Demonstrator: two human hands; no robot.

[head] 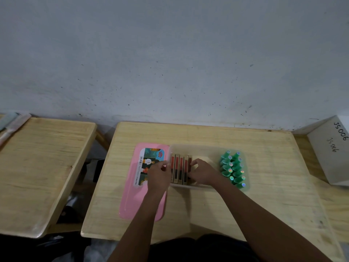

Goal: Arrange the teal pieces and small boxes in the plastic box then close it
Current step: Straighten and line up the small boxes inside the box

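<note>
A clear plastic box [204, 148] stands open in the middle of the wooden table [264, 186]. Several small boxes [179, 169] with red and dark faces stand on edge in a row at its left end. Several teal pieces [233, 167] with shiny stickers fill its right end in two rows. My left hand [158, 175] holds the left end of the row at the box's left wall. My right hand [203, 172] is inside the box, its curled fingers pressing on the rightmost small box. The pink lid [132, 195] lies flat to the left of the box.
A second wooden table [41, 167] stands to the left across a gap, with a pale object [13, 125] at its far corner. A white carton [332, 148] marked with handwriting sits at the right edge. A grey wall rises behind the tables.
</note>
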